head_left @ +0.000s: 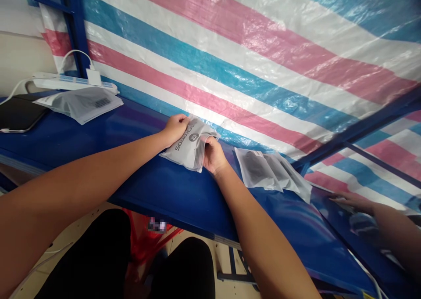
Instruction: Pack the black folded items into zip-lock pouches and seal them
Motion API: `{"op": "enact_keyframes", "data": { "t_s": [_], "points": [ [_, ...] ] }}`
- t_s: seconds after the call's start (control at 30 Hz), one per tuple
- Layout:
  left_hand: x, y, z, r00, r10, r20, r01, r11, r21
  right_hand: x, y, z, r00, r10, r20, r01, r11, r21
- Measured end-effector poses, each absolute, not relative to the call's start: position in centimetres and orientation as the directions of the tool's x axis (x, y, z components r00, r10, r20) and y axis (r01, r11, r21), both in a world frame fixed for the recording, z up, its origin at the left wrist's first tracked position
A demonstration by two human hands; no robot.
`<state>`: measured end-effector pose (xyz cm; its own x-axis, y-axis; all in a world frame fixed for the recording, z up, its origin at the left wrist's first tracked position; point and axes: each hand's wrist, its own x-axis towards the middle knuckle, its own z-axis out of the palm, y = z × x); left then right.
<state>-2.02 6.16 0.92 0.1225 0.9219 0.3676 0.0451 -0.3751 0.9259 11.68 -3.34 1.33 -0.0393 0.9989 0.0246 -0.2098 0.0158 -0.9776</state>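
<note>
A frosted plastic pouch point(190, 143) with dark printed lettering and a dark item inside rests on the blue table point(138, 189), held from both sides. My left hand point(176, 127) grips its upper left edge. My right hand point(213, 156) pinches its right edge near the lower corner. To the right of my right hand lies a small pile of similar frosted pouches point(271, 171) with dark contents.
Another frosted pouch point(80, 103) lies at the far left beside a black phone point(19, 113) and a white power strip point(70, 83) with a charger. A striped tarp point(263, 48) hangs behind. Another person's hand point(351, 201) rests at the right. A red bag point(148, 239) sits under the table.
</note>
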Motion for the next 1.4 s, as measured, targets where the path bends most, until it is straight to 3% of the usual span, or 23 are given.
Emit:
{"op": "enact_keyframes", "data": {
  "t_s": [0.3, 0.73, 0.93, 1.2, 1.4],
  "points": [
    [-1.9, 6.5, 0.6, 0.045, 0.943, 0.33, 0.022, -0.331, 0.943, 11.6, -3.3, 1.4, -0.044, 0.999, 0.016, -0.362, -0.001, -0.932],
    [-3.2, 8.7, 0.1, -0.08, 0.971, 0.225, 0.071, -0.219, 0.973, 12.9, -2.9, 2.4, 0.154, 0.987, 0.052, -0.278, 0.094, -0.956],
    [-3.3, 8.2, 0.1, 0.046, 0.99, 0.136, 0.234, -0.143, 0.962, 13.0, -2.3, 1.4, 0.192, 0.981, 0.04, -0.254, 0.089, -0.963],
    [-3.4, 6.9, 0.8, 0.188, 0.978, 0.09, 0.442, -0.166, 0.882, 13.3, -1.5, 0.6, 0.305, 0.951, 0.056, -0.213, 0.125, -0.969],
    [-3.3, 6.9, 0.6, 0.239, 0.959, 0.155, 0.572, -0.268, 0.775, 13.4, -1.6, 0.8, 0.267, 0.962, -0.052, -0.262, 0.021, -0.965]
  ]
}}
